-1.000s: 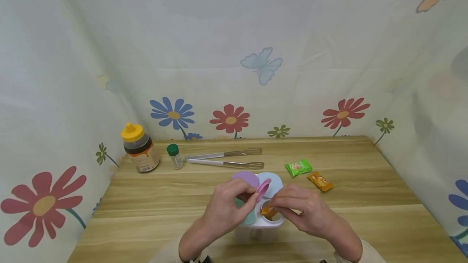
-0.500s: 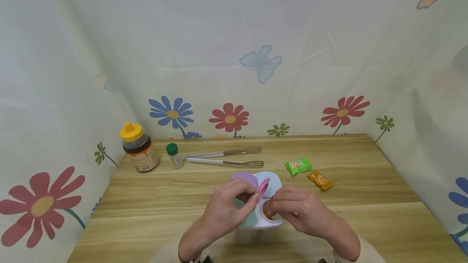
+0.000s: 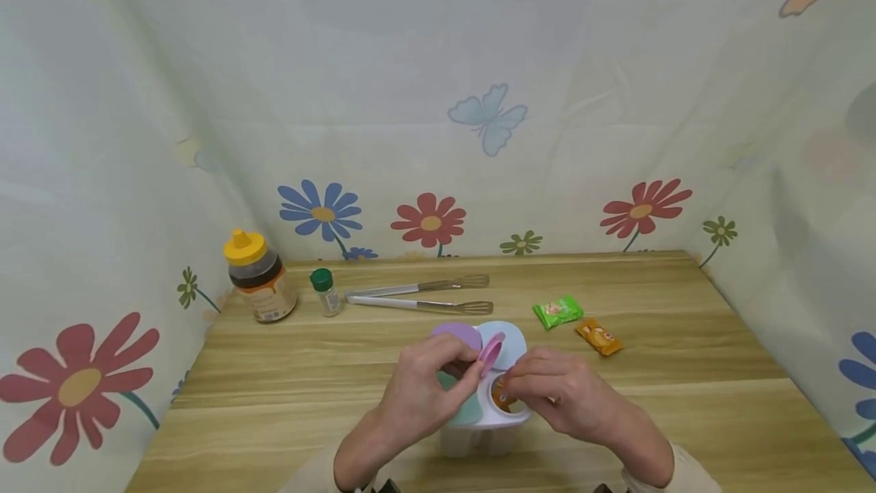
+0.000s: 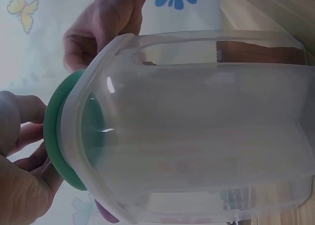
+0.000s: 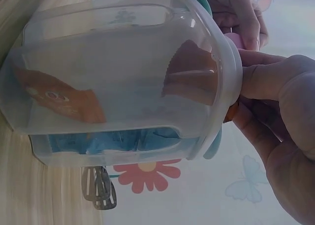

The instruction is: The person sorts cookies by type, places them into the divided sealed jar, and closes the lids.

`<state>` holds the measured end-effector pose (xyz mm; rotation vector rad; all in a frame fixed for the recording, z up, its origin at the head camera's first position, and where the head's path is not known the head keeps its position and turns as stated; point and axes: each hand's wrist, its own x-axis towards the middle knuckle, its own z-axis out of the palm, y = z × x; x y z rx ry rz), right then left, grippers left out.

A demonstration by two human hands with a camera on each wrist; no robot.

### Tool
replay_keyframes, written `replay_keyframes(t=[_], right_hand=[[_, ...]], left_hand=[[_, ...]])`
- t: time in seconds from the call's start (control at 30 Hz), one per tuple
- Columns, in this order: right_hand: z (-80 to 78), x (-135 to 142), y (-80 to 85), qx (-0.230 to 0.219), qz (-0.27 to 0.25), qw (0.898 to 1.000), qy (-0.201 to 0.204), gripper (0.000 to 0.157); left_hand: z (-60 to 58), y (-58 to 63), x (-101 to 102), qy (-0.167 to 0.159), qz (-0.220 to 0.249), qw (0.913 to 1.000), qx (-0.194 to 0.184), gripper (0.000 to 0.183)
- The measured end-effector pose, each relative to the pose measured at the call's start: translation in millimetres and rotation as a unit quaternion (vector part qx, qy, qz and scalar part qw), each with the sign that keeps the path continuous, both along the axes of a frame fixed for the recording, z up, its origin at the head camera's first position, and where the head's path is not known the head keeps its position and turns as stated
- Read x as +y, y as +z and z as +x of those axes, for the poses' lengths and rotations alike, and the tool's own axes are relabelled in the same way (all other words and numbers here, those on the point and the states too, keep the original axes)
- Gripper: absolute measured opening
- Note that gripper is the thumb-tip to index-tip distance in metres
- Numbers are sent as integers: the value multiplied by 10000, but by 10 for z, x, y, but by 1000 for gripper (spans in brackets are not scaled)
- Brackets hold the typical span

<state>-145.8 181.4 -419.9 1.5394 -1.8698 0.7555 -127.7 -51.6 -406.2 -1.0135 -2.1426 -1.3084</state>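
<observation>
A clear divided container (image 3: 479,441) with a white rim stands at the table's near side. My left hand (image 3: 426,386) pinches the raised pink lid (image 3: 491,356) beside the front right opening. Right over that opening, my right hand (image 3: 573,394) holds an orange candy packet (image 3: 502,395) by its top end. Through the wall in the right wrist view, that packet hangs inside the compartment, its serrated end pointing down. Another orange packet (image 5: 61,97) lies at the bottom below it. The purple lid (image 3: 457,335), light blue lid (image 3: 508,347) and green lid (image 3: 467,411) cover the other compartments.
Right of the container lie a green packet (image 3: 557,312) and an orange packet (image 3: 599,337). Metal tongs (image 3: 417,303) lie behind it. A small green-capped shaker (image 3: 326,294) and a yellow-topped bottle (image 3: 260,276) stand at the left. Blue packets (image 5: 113,142) show in a neighbouring compartment.
Since a second ago, the orange packet in my right hand has gone lower into the opening, with the fingers closer over it. My left hand and the pink lid stay nearly still.
</observation>
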Motion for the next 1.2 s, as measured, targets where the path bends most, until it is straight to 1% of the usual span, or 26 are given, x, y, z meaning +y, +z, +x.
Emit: replay_keyframes(t=[0.2,0.37,0.53,0.7,0.77,0.9,1.0,1.1,1.2], right_hand=[[-8,0,41,-57,247,9997,66,11],[-1,-21,80,-94,574,9983,24,13],[-5,-52,78,-244,753,9969,37,13],[-2,-76,65,-407,843,9956,22,14],[1,-77,65,-410,875,9953,-13,14],[3,-80,72,-399,1002,9941,-101,15],[-5,-70,61,-390,916,9950,-42,18],[-17,-45,32,-523,640,9964,165,20],[-27,-13,4,-748,331,9956,461,20]], left_hand=[[-4,1,0,6,-7,10000,48,7],[-13,-9,-4,4,8,9995,331,7],[-18,-12,-7,-3,49,9990,454,10],[-22,-12,-8,-36,57,9991,409,8],[-23,-9,-10,-39,60,9992,395,7],[-24,-3,-13,-30,73,9988,484,8],[-19,-1,-14,-54,83,9987,508,9],[-14,0,-15,-94,71,9989,455,9],[-12,-1,-15,-95,49,9992,385,10]])
